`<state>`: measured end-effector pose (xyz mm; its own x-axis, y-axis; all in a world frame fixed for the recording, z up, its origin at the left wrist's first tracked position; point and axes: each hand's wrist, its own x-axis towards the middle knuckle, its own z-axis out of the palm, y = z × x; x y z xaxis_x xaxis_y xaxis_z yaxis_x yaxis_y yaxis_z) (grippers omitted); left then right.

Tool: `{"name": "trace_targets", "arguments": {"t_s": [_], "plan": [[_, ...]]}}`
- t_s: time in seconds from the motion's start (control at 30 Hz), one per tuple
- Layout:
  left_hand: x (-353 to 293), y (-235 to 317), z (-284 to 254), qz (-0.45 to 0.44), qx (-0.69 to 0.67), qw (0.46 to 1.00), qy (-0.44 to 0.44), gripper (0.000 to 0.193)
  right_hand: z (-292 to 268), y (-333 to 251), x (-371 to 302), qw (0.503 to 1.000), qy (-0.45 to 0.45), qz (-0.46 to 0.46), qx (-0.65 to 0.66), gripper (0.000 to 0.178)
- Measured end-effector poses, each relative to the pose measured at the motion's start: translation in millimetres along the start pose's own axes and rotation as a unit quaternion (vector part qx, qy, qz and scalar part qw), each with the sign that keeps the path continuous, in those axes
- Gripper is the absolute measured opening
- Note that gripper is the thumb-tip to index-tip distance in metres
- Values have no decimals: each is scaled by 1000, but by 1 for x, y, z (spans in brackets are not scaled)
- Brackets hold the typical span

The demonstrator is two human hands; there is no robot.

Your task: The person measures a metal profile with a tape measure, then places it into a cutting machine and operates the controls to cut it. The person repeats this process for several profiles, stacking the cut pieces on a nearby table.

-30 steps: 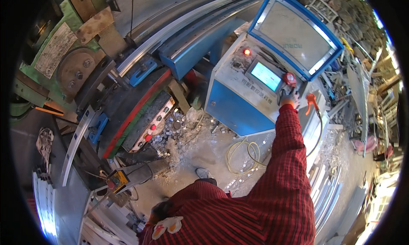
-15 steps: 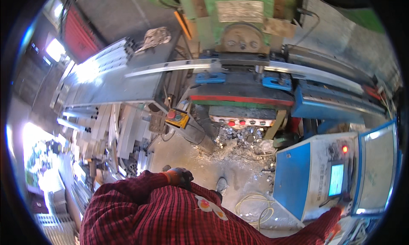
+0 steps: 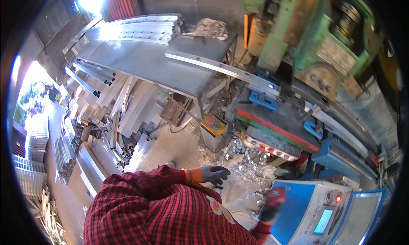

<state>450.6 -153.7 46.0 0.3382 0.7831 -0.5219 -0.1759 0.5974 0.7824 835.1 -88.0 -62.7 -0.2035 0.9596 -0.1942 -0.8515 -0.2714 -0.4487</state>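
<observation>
My left hand (image 3: 213, 174) wears a grey glove with an orange cuff and hangs in front of my red checked shirt, fingers loosely spread, holding nothing. Below it on the floor lies a heap of small metal offcuts (image 3: 249, 159). My right hand (image 3: 272, 200) is a blurred red and dark glove beside the left edge of the blue control cabinet (image 3: 298, 202); its grip is unclear. A long aluminium profile (image 3: 213, 66) lies across the steel table (image 3: 149, 61) and runs into the green press (image 3: 298, 36).
A stack of aluminium profiles (image 3: 140, 25) and a rag (image 3: 208, 28) sit at the table's far end. A yellow box with a red button (image 3: 214, 125) stands on the floor by the table leg. More profiles (image 3: 123, 121) lie piled on the floor at left.
The view has swung left toward the table. My right hand has come off the cabinet's panel to its left side. My left hand has lifted forward in front of my chest.
</observation>
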Motion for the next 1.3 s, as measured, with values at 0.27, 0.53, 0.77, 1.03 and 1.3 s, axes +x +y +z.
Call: {"name": "trace_targets", "arguments": {"t_s": [0.27, 0.53, 0.77, 1.03, 1.3], "plan": [[-98, 5, -169, 486, 388, 777, 99, 69, 272, 277, 25, 668, -442, -105, -590, 84], [-191, 41, -293, 462, 308, 778, 293, 47, 386, 434, 23, 846, -375, 218, -309, 65], [-197, 74, -371, 463, 351, 754, 307, 41, 411, 489, 64, 860, -308, 227, -337, 66], [-206, 164, -447, 332, 302, 825, 343, 36, 470, 554, 156, 722, -392, 84, -564, 64], [-235, 264, -513, 327, 329, 810, 359, 25, 588, 589, 238, 644, -532, -61, -546, 54]]}}
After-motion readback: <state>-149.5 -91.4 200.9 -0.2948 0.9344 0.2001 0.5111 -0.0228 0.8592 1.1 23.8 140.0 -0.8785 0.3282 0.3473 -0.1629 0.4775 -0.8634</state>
